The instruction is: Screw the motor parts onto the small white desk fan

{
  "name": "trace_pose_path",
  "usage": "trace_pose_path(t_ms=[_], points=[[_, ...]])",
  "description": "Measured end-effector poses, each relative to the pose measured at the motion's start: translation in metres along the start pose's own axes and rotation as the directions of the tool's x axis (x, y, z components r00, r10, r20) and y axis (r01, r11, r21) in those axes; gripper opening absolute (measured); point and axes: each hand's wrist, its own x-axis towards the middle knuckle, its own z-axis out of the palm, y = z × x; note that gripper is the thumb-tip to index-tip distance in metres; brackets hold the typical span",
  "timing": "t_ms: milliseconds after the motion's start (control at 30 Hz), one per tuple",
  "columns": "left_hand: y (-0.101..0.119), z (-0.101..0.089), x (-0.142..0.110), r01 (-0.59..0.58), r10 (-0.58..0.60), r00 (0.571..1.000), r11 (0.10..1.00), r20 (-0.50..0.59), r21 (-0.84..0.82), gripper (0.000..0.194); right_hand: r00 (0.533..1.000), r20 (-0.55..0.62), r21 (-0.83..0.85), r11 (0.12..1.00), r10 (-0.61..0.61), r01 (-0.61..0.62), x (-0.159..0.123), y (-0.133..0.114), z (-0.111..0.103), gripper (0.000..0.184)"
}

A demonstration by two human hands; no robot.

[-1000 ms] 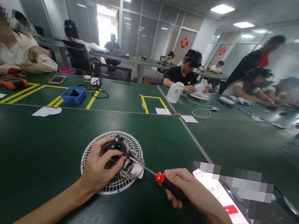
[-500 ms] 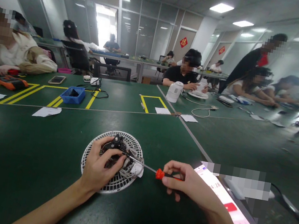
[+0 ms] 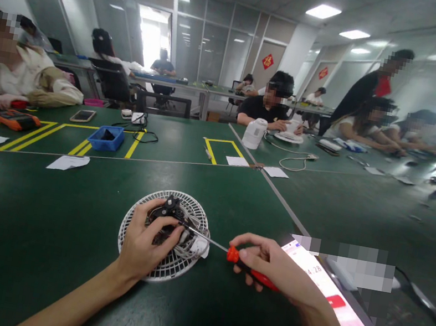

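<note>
Green tabletop point(image 3: 66, 209): white grille, dark mechanism, one screwdriver

Dark mechanism point(image 3: 170, 206): atop the white grille point(image 3: 173, 271), left hand point(image 3: 142, 245) fingers curled round it.
Screwdriver point(image 3: 233, 254): handle right of the grille, shaft reaching over it to the mechanism; right hand point(image 3: 269, 257) fingers now wrapped closer round the handle, more red showing (suggesting a fresh grip or turn; tip contact unclear).
Blue tray point(image 3: 108, 144): beyond the grille, leftward.

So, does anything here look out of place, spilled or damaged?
Nothing looks clearly spilled or broken. The blue bin looks a little out of place, overlapping the yellow tape instead of sitting inside an outline. The pale cable looks untidy, looped on the white grille beside the left hand.
</note>
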Motion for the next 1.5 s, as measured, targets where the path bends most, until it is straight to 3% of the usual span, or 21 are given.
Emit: trace_pose_path(t_ms=[133,333,633,767,1033,1100,1300,1400,1500], points=[[0.000,-0.001,-0.001,0.000,0.000,1.000,1.000,0.004,-0.002,0.014,0.997,-0.019,0.072,0.995,-0.071,0.073,-0.002,0.001,-0.001,0.062],[0.002,-0.001,0.000,0.004,-0.004,1.000,1.000,0.005,0.004,0.015,1.000,-0.020,0.200,0.980,-0.011,0.015,0.001,0.002,-0.001,0.050],[0.002,-0.001,0.000,0.006,-0.006,1.000,1.000,0.010,0.001,0.017,0.999,-0.024,0.138,0.990,0.042,-0.038,0.001,0.003,0.000,0.049],[0.002,-0.001,0.000,0.002,-0.001,1.000,1.000,0.006,-0.006,0.017,0.995,-0.097,0.131,0.991,0.033,-0.020,0.002,0.001,0.002,0.049],[0.008,-0.003,0.002,-0.002,0.001,1.000,0.994,0.011,0.113,0.013,0.975,-0.224,0.391,0.917,0.010,0.080,0.000,-0.008,-0.005,0.031],[0.008,-0.003,0.001,0.008,-0.009,1.000,0.994,0.008,0.113,0.018,0.970,-0.243,0.408,0.906,-0.008,0.110,0.001,-0.007,-0.006,0.031],[0.007,-0.007,0.008,0.042,-0.043,0.997,0.999,-0.057,-0.009,0.059,0.960,-0.281,0.349,0.930,-0.013,0.115,0.004,-0.004,-0.002,0.030],[0.001,-0.013,0.017,0.002,-0.002,1.000,1.000,-0.007,0.005,0.059,0.967,-0.256,0.302,0.951,0.009,0.071,0.004,-0.003,-0.002,0.035],[-0.009,-0.020,0.027,-0.043,0.043,0.989,0.999,0.144,-0.002,0.054,0.982,-0.173,0.251,0.968,0.077,-0.032,0.003,-0.001,-0.005,0.044]])
